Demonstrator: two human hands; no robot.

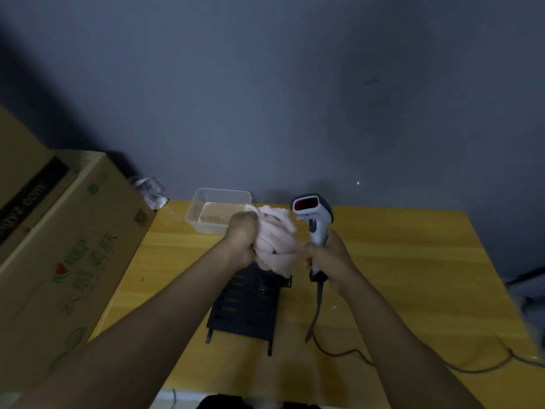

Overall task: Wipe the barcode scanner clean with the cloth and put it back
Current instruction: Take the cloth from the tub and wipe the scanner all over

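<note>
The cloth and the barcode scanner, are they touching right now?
Cannot tell. In the head view the cloth, bunched in the left hand, sits right beside the barcode scanner held by the right hand; no gap or contact shows plainly.

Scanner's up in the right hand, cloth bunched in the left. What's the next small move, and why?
Probably bring the cloth in the left hand right, onto the scanner head. The right hand holds the handle upright with the head bare, and the cloth sits just beside it, seemingly not yet rubbing it.

Cardboard box (pixel 67 246): ".com" on dark tape strip; green Chinese characters on side, blurred.
</note>
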